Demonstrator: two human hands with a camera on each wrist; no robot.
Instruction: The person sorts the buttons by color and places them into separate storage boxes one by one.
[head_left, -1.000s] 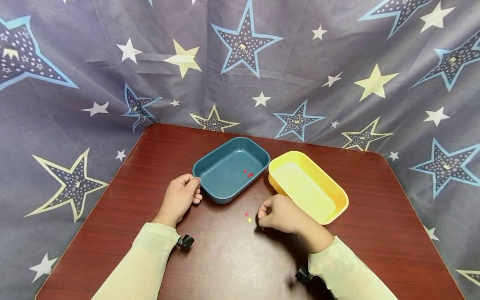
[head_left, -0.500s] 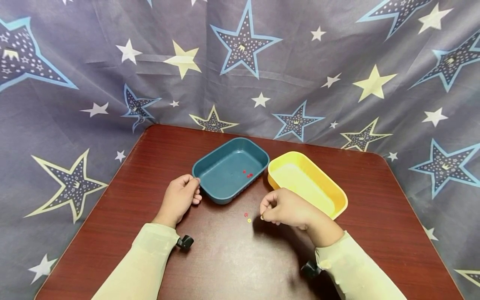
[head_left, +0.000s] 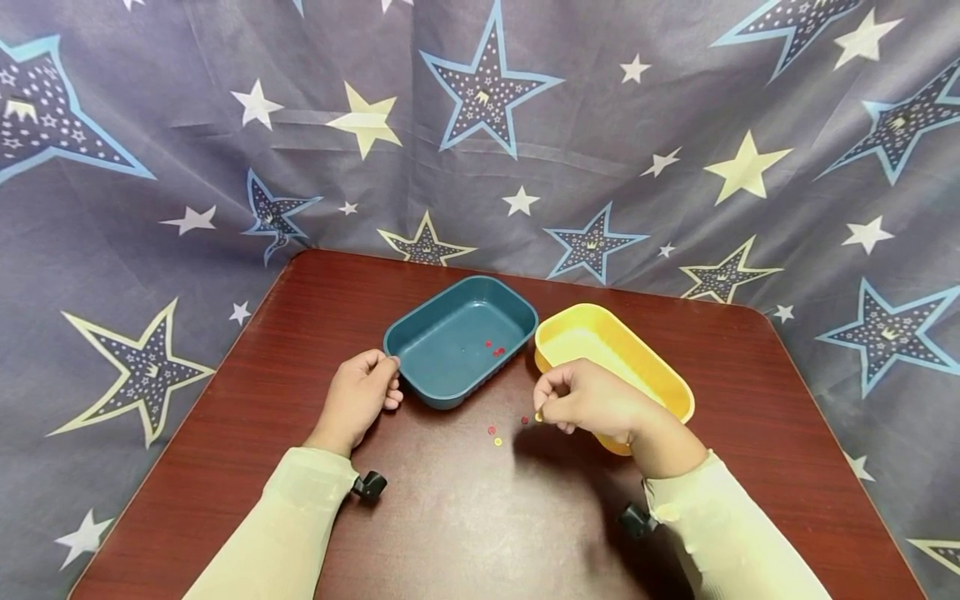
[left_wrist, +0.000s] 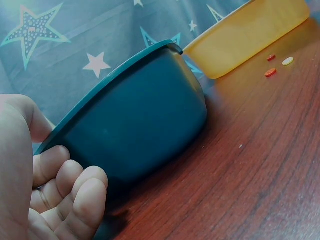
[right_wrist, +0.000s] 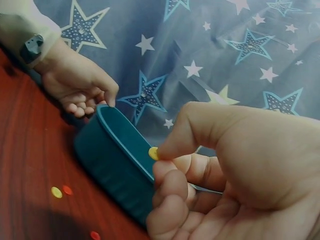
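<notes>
My left hand (head_left: 362, 396) grips the near-left rim of a dark teal plastic basin (head_left: 442, 337), thumb on top and fingers curled below the edge. Inside that basin, toward its right side, lie several small red buttons (head_left: 499, 352). Between thumb and forefinger, my right hand (head_left: 596, 404) pinches a small yellow button (right_wrist: 154, 153), raised in front of a yellow basin (head_left: 671, 375) whose near part the hand hides. Just left of this hand, two red buttons (head_left: 492, 431) and one yellow button (head_left: 498, 442) lie on the table.
The brown wooden table (head_left: 435, 517) carries both basins, their near corners almost meeting. A star-patterned curtain (head_left: 600, 117) hangs directly behind the table and along its sides. Black wrist mounts (head_left: 370, 485) stick out from both sleeves.
My right hand has lifted and moved right toward the yellow basin, the yellow button coming into view in its pinch. A second red button on the table is now uncovered. My left hand stays put.
</notes>
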